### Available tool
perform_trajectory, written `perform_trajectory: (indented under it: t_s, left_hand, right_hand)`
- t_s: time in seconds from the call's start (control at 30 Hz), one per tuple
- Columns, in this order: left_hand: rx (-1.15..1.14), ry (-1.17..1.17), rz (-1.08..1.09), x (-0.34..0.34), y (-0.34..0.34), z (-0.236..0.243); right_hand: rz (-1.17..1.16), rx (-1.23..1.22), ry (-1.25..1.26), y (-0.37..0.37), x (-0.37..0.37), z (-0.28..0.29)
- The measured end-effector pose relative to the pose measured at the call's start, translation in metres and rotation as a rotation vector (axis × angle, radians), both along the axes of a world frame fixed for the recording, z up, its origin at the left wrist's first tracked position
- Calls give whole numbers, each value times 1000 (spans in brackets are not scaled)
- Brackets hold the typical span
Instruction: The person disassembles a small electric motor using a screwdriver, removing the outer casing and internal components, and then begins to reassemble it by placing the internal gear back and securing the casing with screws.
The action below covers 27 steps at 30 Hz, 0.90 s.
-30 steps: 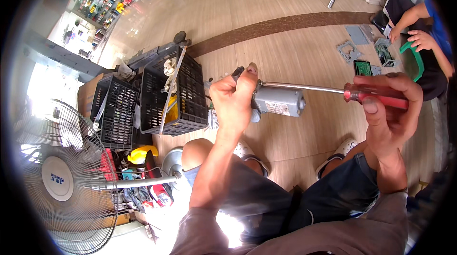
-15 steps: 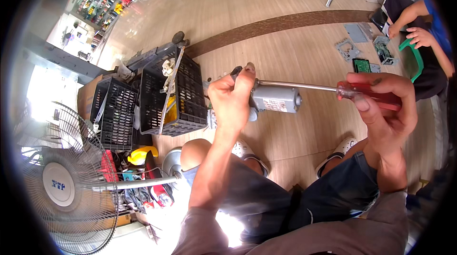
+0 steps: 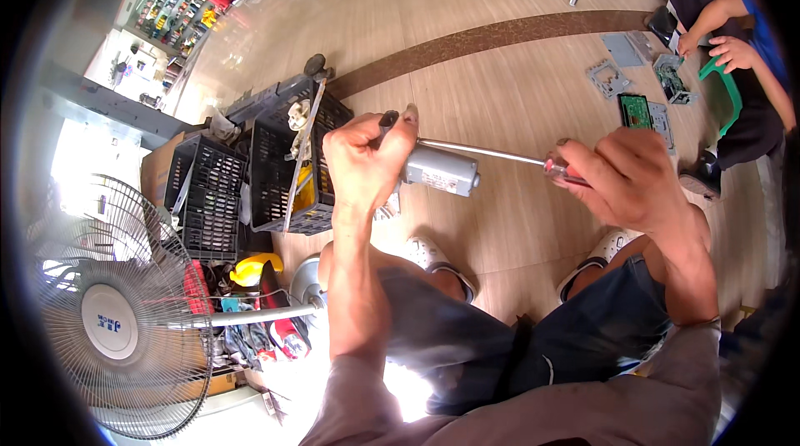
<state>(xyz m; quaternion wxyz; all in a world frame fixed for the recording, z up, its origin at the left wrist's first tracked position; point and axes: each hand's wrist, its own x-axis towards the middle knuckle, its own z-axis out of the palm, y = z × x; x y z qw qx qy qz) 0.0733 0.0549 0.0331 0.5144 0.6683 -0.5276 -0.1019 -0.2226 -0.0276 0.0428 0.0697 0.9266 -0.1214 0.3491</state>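
My left hand (image 3: 367, 154) is closed around a motor unit with a grey cylindrical motor (image 3: 442, 169) sticking out to the right. A black part shows beside the thumb. Wrapped around the red handle of a screwdriver (image 3: 492, 150) is my right hand (image 3: 633, 175). The long metal shaft runs left, above the motor, to the unit by my left thumb. Where the tip meets the unit is hidden by my left hand. Both hands are raised over the floor, above my knees.
Black plastic crates (image 3: 292, 163) stand to the left, with a caged fan (image 3: 108, 321) nearer me. At the right, another person's hands (image 3: 733, 54) are beside a metal box with a circuit board (image 3: 673, 79). A green board (image 3: 636, 110) and metal plates lie on the floor.
Both hands, the motor unit and the screwdriver have shifted left in the picture. My right hand has turned over on the handle, its back now uppermost and covering most of it.
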Motion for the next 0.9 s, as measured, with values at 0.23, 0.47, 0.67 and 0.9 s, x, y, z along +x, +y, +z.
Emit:
perform_trajectory:
  t_s: [0.23,0.47,0.67,0.9]
  left_hand:
    - [-64,-75,1,12,12,8]
    - [-43,-66,-34,13,15,7]
    - [-41,-109,-37,7,15,8]
    - [-50,-171,-34,11,15,6]
  right_hand:
    - [129,1799,118,21,8,4]
    - [128,959,-215,28,22,-22]
    - [90,134,-94,20,15,-20]
    - [136,1853,-19,29,16,3]
